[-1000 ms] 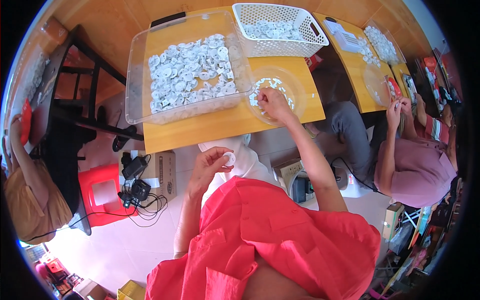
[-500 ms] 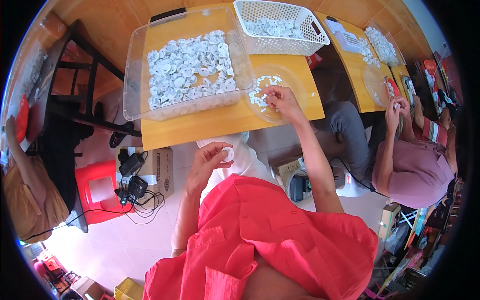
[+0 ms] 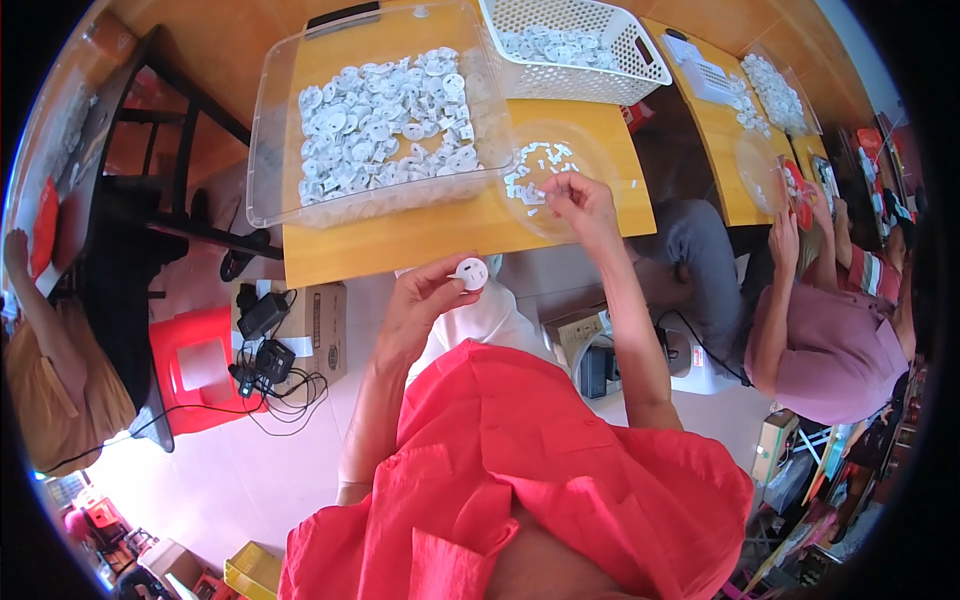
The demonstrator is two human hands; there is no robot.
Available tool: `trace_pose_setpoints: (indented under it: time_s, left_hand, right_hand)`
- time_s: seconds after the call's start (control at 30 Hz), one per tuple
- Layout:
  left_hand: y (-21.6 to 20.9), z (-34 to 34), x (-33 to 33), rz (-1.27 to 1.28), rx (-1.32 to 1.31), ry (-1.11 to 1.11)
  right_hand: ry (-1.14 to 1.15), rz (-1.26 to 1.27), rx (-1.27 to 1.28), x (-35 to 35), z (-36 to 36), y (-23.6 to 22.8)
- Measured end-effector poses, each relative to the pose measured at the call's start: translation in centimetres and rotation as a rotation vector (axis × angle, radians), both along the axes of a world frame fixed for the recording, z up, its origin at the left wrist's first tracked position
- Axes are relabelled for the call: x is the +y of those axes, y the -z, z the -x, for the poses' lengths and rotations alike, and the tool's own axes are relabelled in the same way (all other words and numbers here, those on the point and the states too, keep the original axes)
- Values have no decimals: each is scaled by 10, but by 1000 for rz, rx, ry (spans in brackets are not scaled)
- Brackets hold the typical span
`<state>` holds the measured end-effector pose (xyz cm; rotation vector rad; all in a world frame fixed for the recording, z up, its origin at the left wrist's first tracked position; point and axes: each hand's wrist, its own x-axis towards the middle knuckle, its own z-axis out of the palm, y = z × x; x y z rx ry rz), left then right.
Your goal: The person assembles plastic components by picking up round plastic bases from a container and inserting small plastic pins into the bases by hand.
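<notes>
Well, white disc between left fingers.

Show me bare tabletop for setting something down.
Bare wood: front strip between clear bin and table edge; smaller patch between round dish and white basket. Crowded: bin and basket; small white pieces litter the dish.

Head-worn fisheye, facing down and forward over nearby table
</notes>
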<state>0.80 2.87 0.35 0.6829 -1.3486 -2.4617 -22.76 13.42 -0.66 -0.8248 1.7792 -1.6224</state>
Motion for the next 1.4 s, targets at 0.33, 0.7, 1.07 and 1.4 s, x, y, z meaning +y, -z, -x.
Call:
trace_pose_setpoints:
  time_s: [0.33, 0.7, 1.07, 1.4]
  left_hand:
    - [-10, 0, 5, 110, 41, 21]
    - [-10, -4, 10, 206, 56, -24]
    - [-11, -3, 10, 165, 93, -30]
    - [-17, 1, 8, 25, 139, -35]
  right_hand:
    - [-163, 54, 359, 11, -97, -50]
    - [-118, 14, 427, 10, -112, -53]
    - [-140, 7, 501, 10, -119, -60]
    - [-86, 57, 310, 17, -110, -62]
